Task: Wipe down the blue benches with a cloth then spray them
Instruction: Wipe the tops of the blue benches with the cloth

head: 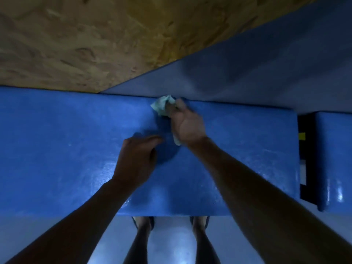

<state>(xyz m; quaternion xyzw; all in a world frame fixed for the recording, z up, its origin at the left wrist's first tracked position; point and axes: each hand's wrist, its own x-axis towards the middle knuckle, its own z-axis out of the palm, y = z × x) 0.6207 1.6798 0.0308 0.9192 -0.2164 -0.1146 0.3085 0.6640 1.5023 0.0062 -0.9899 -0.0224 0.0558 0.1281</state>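
Observation:
A long blue bench (pixel 66 149) runs across the view below me, its top glossy and streaked. My right hand (pixel 187 123) presses a pale, crumpled cloth (pixel 162 105) against the bench's far edge, where it meets the wall; part of the cloth trails out under my palm. My left hand (pixel 138 158) rests flat on the middle of the bench top, fingers curled and close together, holding nothing that I can see. No spray bottle is in view.
A second blue bench (pixel 333 159) stands at the right, separated by a dark gap (pixel 304 159) with a yellow mark in it. A chipboard wall panel (pixel 85 39) and a blue-grey wall (pixel 266 63) rise behind. My legs stand on the pale floor (pixel 171 244).

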